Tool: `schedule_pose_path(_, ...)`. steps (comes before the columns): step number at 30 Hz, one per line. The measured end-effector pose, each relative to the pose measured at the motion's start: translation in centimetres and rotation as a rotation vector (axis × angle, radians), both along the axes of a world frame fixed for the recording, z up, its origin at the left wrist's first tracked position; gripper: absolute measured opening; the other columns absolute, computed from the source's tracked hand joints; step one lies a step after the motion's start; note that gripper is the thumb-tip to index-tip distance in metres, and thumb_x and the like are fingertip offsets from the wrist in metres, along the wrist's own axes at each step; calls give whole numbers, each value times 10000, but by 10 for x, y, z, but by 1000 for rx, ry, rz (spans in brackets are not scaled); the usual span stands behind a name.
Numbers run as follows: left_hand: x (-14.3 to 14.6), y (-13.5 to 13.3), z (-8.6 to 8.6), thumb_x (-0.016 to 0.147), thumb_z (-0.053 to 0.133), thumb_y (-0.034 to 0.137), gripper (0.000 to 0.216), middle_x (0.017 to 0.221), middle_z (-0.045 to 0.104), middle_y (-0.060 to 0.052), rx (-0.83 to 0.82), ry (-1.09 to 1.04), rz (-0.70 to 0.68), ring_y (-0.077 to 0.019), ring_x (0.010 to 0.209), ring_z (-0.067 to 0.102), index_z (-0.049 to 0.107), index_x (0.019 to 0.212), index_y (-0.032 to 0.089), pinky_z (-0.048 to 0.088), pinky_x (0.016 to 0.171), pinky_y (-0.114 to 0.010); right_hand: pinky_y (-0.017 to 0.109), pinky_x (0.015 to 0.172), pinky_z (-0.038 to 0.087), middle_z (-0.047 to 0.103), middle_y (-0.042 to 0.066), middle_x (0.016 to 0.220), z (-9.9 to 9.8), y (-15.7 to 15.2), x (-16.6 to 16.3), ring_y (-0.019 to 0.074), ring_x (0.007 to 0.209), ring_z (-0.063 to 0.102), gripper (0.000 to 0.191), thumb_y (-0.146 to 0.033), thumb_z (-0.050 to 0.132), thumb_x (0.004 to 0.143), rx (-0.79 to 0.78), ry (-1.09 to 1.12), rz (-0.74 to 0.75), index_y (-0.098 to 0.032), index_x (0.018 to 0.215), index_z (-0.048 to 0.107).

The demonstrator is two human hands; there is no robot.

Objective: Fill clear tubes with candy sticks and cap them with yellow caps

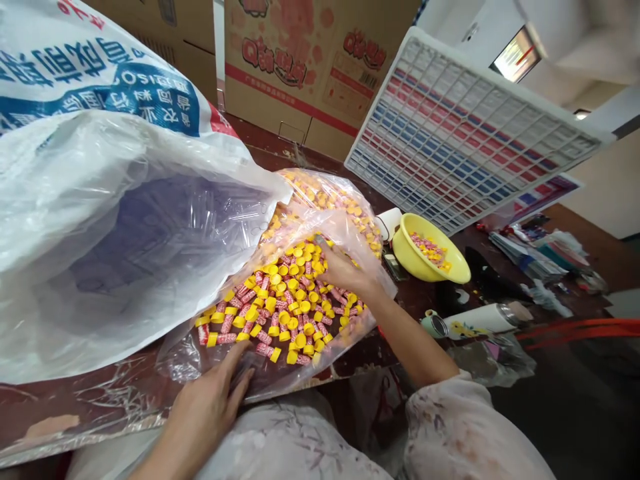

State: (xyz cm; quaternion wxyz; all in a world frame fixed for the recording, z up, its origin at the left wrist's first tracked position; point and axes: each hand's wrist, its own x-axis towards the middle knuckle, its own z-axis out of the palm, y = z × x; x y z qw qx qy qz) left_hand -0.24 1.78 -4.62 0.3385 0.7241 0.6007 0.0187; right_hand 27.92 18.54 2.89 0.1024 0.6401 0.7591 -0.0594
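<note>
Head view: clear bag (186,355) holds yellow-capped, red-patterned tubes (280,313) under right hand (341,270).

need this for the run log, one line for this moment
left hand: flat on near edge of clear bag | right hand: among yellow-capped tubes in bag | beside: yellow bowl with few tubes

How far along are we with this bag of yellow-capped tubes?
Done: a few yellow-capped tubes lie in the yellow bowl, and the white grid tray shows red and blue rows. In hand: the right hand is in the pile inside the clear bag; the left hand presses its edge. Left: the bag looks mostly full.
</note>
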Motion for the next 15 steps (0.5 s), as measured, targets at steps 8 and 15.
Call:
schedule_pose_path(8,-5,-3,-8,1006,390,376,455,1049,792,-94,79,-39,14,-306,932,763,491,1425,229,558,753,-341,431,982,502,489,147,1385,34,5,-68,280,1099,615,408,-370,617,973,82,128,213,-206,1340,546)
schedule_pose_path(15,-3,-1,-3,1001,426,337,440,1042,792,-99,47,-13,21,-310,946,762,511,1414,210,568,779,-348,566,1028,481,247,81,1633,-11,-48,-86,411,1446,269,578,-453,736,893,95,17,571,-290,1402,515)
